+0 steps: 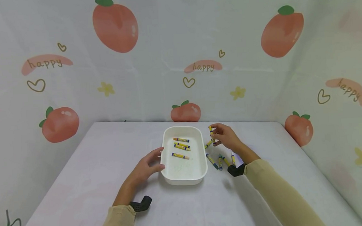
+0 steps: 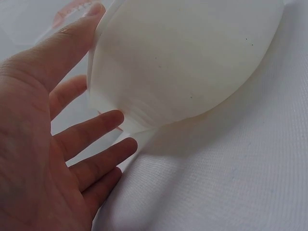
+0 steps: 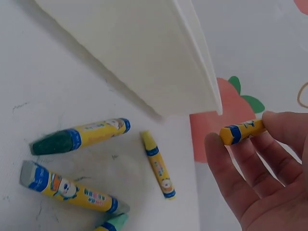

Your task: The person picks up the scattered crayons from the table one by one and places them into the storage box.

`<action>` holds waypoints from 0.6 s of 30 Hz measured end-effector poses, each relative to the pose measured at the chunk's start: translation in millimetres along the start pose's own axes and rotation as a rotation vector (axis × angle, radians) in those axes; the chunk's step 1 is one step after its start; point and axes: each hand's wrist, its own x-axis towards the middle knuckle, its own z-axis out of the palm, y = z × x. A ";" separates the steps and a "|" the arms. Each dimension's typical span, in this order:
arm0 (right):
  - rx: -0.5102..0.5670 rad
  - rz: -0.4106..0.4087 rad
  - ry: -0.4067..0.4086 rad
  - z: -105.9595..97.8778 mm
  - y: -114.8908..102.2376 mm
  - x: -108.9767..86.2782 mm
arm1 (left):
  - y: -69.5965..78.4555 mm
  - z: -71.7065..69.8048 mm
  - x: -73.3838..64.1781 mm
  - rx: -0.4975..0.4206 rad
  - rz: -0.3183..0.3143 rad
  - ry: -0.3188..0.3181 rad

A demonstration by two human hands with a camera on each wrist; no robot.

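Fingers of right hand (image 1: 227,136) pinched crayon (image 3: 242,131) just beside tray (image 1: 184,171), above tabletop (image 1: 180,210); left hand (image 1: 144,168) fingers, fairly straight, touched tray's left rim; firm yet light pinch, steady tray, crayon clear of rim seemed best; four crayons (image 1: 180,156) lay inside, loose crayons (image 1: 212,161) nearby on tabletop
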 end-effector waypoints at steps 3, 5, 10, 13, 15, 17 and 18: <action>-0.014 -0.003 -0.003 3.0 -3.0 2.2 | -0.4 0.3 0.0 0.005 0.009 -0.002; -0.016 -0.007 -0.005 5.0 -5.4 4.3 | 0.0 0.6 0.1 0.002 0.002 -0.003; -0.006 -0.014 -0.011 12.2 -11.0 10.4 | 1.5 0.8 0.1 -0.001 -0.011 -0.002; -0.005 -0.011 -0.015 17.7 -14.5 13.9 | 2.7 0.7 -0.3 -0.002 -0.006 -0.001; -0.004 -0.006 -0.018 21.8 -18.1 16.1 | 3.1 0.6 -0.7 -0.006 -0.007 -0.001; 0.004 -0.003 -0.028 25.8 -21.4 18.6 | 3.3 0.4 -1.2 -0.005 -0.005 -0.004; 0.003 -0.002 -0.032 28.1 -23.7 19.6 | 2.6 0.4 -1.0 -0.005 -0.005 -0.003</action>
